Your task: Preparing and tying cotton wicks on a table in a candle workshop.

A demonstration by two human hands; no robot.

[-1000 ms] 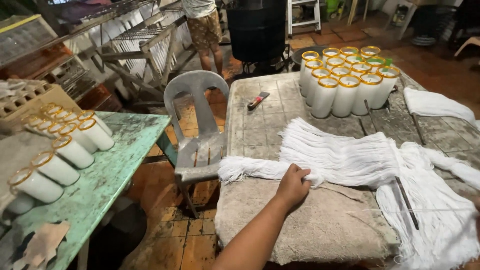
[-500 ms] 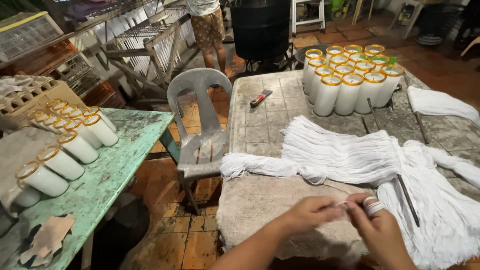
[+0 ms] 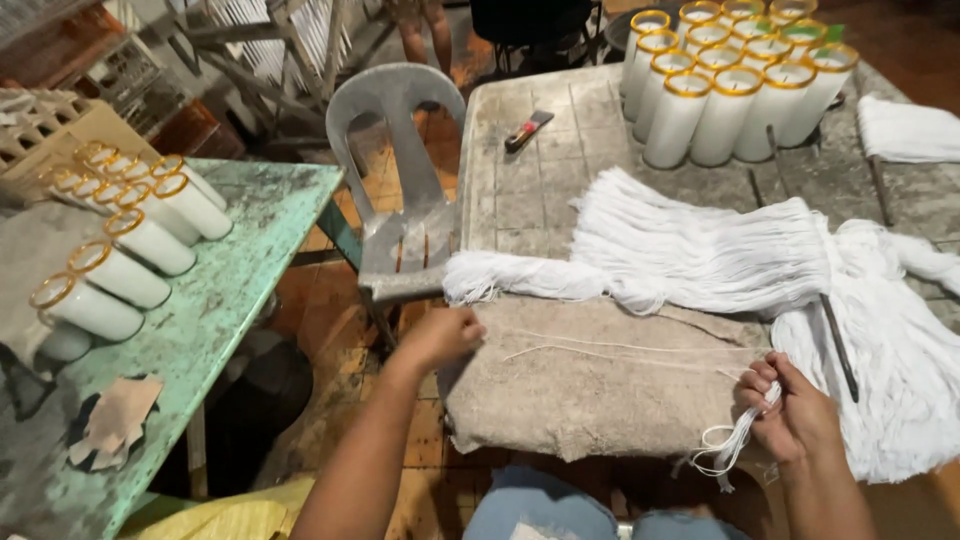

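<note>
Apart now, both hands grip white strings: left hand (image 3: 440, 338) at the cloth's (image 3: 590, 395) edge, right hand (image 3: 790, 415) clenching loops.

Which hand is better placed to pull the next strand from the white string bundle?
Left, probably. The left hand is free beside the white string bundle tail; the right hand already grips looped strands.
</note>
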